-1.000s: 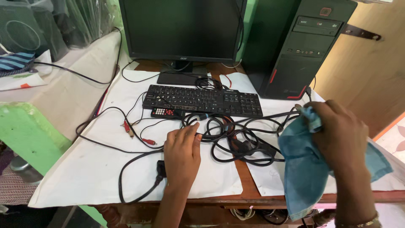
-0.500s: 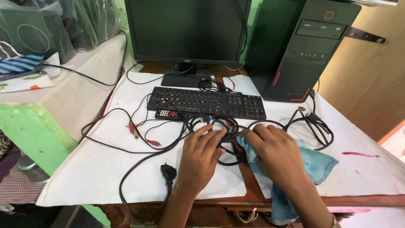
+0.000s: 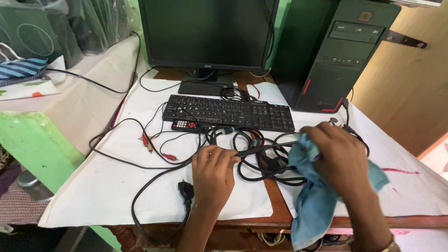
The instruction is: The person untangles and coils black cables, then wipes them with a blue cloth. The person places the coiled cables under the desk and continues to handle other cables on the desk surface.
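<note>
Left hand (image 3: 212, 175) pinches black cable (image 3: 261, 148) on desk; right hand (image 3: 338, 158), fingers curled, grips blue cloth (image 3: 315, 196) around same cable, near keyboard (image 3: 227, 112).

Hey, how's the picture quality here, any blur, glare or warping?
Head view: even daylight, soft shadows, no strong glare on the dark monitor; right hand and blue cloth slightly motion-blurred; left hand sharper; wide-angle lens bows the tower.
</note>
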